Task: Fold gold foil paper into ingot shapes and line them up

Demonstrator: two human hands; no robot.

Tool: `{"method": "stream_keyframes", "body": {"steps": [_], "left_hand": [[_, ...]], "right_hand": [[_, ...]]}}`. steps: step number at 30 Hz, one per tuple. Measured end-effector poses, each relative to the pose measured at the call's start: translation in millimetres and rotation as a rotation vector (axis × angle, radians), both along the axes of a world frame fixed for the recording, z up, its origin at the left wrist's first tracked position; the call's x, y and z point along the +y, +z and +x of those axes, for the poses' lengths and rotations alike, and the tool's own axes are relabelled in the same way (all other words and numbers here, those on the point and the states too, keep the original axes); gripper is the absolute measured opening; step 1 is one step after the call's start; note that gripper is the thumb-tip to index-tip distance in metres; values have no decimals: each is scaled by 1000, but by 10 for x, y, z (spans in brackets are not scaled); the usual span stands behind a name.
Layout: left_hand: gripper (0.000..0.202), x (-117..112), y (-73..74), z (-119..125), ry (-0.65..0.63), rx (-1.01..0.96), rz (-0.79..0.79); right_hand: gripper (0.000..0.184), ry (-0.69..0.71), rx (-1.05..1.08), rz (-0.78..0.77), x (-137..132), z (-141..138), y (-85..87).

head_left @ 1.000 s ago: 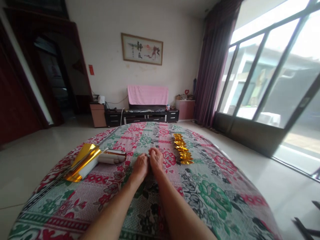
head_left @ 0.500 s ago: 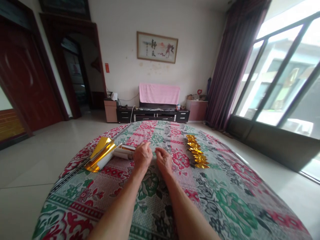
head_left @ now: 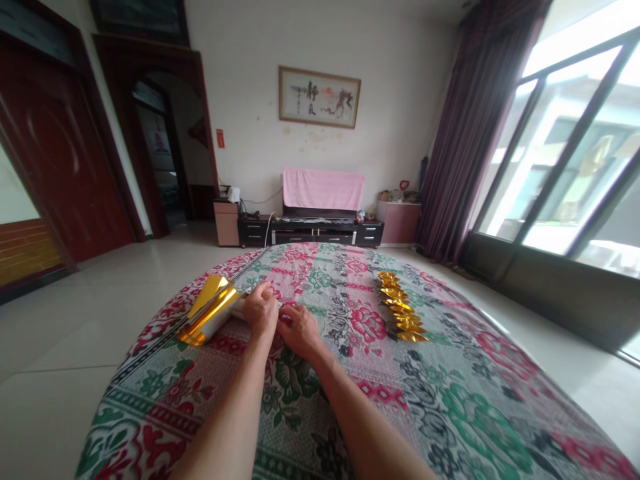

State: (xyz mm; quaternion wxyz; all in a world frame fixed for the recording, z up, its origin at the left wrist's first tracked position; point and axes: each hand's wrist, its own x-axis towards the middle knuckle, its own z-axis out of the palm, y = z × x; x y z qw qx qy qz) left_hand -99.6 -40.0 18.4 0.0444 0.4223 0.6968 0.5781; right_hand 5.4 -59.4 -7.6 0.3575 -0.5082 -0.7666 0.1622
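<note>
Both my arms reach out over a round table under a floral cloth (head_left: 450, 400). My left hand (head_left: 261, 311) rests with curled fingers on a small pack of white and gold sheets (head_left: 239, 307), covering most of it. My right hand (head_left: 299, 329) lies just to its right, fingers bent toward the same pack; what they grip is hidden. A stack of shiny gold foil paper (head_left: 209, 309) lies to the left of the pack. A row of several folded gold paper pieces (head_left: 400, 308) runs along the cloth to the right of my hands.
Tiled floor surrounds the table. A low dark TV cabinet (head_left: 310, 231) with a pink cloth over it stands at the far wall under a framed picture. Dark wooden doors stand on the left, large windows with purple curtains on the right.
Both hands moved left from the middle of the cloth to the pack beside the gold foil. The left hand now covers the pack. The view has turned left.
</note>
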Motion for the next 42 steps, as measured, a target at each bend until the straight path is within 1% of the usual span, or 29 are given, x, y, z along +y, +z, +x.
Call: {"method": "stream_keyframes", "body": {"steps": [4,10,14,20,23,26,28,30,32,34,37,39,42], "left_hand": [[37,26,-27,-26,-3,-36,28],[36,7,-25,20,-10,-10,73],[36,10,-20,27,9,-20,95],[33,31,-29,-1,24,-8,96],[34,48,-48,-24,35,-34,123],[35,64,-71,-47,18,-78,148],[36,74,-85,-58,7,-91,156],[36,84,-99,-66,8,-82,153],[36,95,-112,-69,21,-61,148],[35,104,-121,-68,31,-35,143],[34,106,-119,-51,35,0,130],[34,95,-106,-30,39,43,130],[33,72,-86,7,28,129,126]], "right_hand": [[20,-18,-78,4,-8,-57,15],[24,-32,-129,2,-3,-80,1],[24,-27,-125,-22,-38,-90,21],[22,-29,-114,42,-24,-109,-6],[22,25,-64,44,33,-82,-15],[22,92,30,62,89,-14,3],[18,93,107,59,119,56,27],[12,80,197,25,150,140,53],[14,26,343,-79,188,230,73],[18,-40,542,-163,232,310,82],[23,-83,860,-259,295,388,77],[26,-96,1017,-283,323,409,70],[29,-104,1130,-268,346,425,65]]}}
